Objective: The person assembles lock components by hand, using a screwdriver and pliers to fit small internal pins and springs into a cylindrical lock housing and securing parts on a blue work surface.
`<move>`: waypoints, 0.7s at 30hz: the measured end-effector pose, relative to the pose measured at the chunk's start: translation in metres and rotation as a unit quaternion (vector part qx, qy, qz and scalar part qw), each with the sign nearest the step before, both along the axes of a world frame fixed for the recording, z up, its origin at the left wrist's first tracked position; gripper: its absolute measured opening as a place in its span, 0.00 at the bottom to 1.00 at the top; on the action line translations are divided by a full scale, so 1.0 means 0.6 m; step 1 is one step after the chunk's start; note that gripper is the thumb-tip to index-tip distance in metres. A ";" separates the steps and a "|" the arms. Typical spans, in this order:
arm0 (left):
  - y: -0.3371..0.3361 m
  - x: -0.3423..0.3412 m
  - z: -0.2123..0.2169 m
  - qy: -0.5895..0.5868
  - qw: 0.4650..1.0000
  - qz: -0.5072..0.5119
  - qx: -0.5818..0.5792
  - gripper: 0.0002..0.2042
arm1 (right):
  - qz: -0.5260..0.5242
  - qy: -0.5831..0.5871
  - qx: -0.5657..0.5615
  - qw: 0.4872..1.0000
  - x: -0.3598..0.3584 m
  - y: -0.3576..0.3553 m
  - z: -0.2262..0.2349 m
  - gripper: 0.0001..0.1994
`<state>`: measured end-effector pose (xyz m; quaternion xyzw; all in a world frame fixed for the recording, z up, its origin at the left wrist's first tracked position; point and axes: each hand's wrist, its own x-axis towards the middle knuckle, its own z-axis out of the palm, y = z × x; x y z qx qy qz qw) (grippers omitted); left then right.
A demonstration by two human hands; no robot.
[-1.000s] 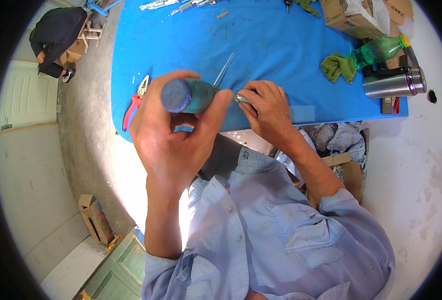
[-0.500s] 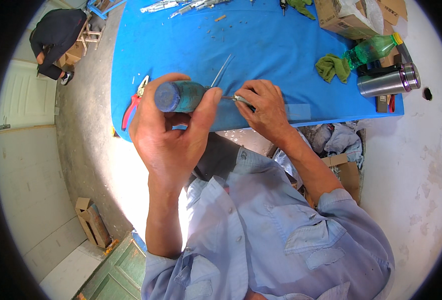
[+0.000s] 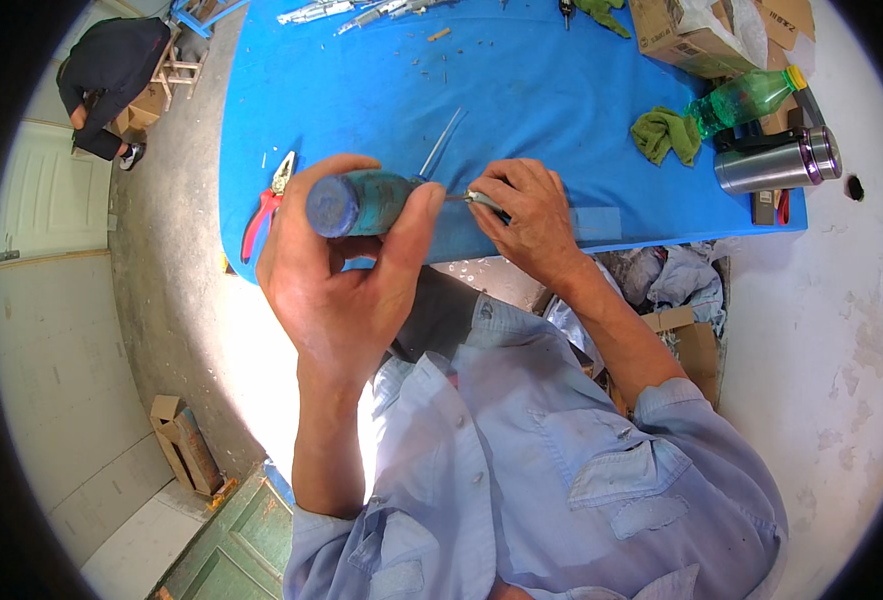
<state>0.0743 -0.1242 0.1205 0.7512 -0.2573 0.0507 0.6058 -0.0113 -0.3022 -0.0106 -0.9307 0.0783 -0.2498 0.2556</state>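
The left hand (image 3: 334,285) gripped a blue-handled tool (image 3: 370,203), fingers curled. The right hand (image 3: 530,222) pinched a metal piece (image 3: 476,196).

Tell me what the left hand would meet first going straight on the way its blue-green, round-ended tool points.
Most likely the small silvery metal piece pinched by the right hand: the tool in the left hand aims its thin shaft there and seems to reach it, though depth is unclear.
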 end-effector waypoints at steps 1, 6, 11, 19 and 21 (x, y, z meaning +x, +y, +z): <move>0.000 0.000 0.000 -0.005 1.000 0.000 0.006 0.18 | 0.000 0.000 -0.001 1.000 0.000 0.000 0.000 0.11; -0.006 0.002 -0.001 -0.030 0.999 -0.014 0.008 0.18 | -0.001 -0.010 0.003 1.000 0.002 0.001 -0.003 0.10; -0.008 0.003 -0.001 -0.078 0.996 -0.030 0.035 0.18 | -0.001 -0.008 -0.002 1.000 0.003 0.000 -0.004 0.09; -0.002 -0.004 0.005 -0.023 1.000 -0.001 0.020 0.18 | 0.001 -0.003 0.001 1.000 0.001 0.000 0.002 0.09; -0.001 -0.004 0.004 -0.021 1.000 0.000 0.020 0.17 | 0.003 -0.005 -0.001 1.000 0.001 -0.002 -0.001 0.10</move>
